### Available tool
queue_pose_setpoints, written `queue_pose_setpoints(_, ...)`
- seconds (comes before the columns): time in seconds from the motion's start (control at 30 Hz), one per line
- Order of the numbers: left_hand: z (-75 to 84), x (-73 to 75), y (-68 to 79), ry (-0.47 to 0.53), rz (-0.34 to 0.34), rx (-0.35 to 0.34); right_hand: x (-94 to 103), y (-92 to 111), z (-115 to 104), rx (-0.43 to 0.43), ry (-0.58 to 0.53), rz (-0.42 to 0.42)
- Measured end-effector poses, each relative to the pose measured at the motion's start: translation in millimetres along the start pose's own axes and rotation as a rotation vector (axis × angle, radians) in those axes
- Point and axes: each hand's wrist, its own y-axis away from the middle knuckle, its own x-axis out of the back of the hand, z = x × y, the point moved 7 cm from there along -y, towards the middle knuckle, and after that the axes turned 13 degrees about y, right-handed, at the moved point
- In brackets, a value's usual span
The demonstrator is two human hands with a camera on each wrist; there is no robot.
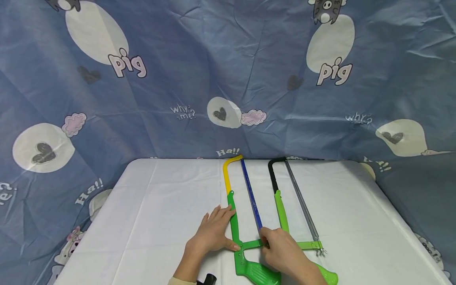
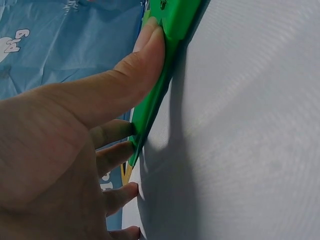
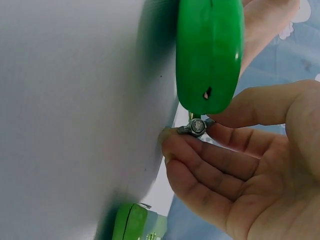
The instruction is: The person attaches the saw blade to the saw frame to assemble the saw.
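Note:
On the white table lies a hacksaw with a green frame [image 1: 234,225], a yellow front bow [image 1: 226,174] and a blue blade [image 1: 251,196]. My left hand [image 1: 211,232] rests on that frame from the left, thumb near the crossbar and index fingertip farther up, fingers spread. My right hand [image 1: 285,251] is at the handle end of the blue blade. In the right wrist view, its thumb and fingers pinch a metal wing nut [image 3: 198,126] just below the green handle [image 3: 210,55]. The hand hides this nut in the head view.
A second hacksaw, with a light green frame [image 1: 281,209], black bow [image 1: 272,174] and grey blade [image 1: 303,200], lies close on the right, partly behind my right hand. A small black object [image 1: 210,279] shows at the front edge. Patterned blue cloth [image 1: 228,79] hangs behind the table.

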Motion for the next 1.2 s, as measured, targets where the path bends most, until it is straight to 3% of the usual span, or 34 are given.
queue_pose_setpoints(0.63,0.5,-0.9,0.0,-0.011,0.008,-0.002,-1.9,2.0,4.7,-0.016,-0.070,-0.031)
queue_pose_setpoints(0.93,-0.1,-0.9,-1.2,-0.010,0.006,0.003,-5.0,4.3,14.9,-0.072,-0.161,-0.031)
queue_pose_setpoints(1.2,-0.2,-1.5,-2.4,-0.015,0.010,-0.005,-4.4,4.2,12.9,-0.039,-0.171,-0.029)
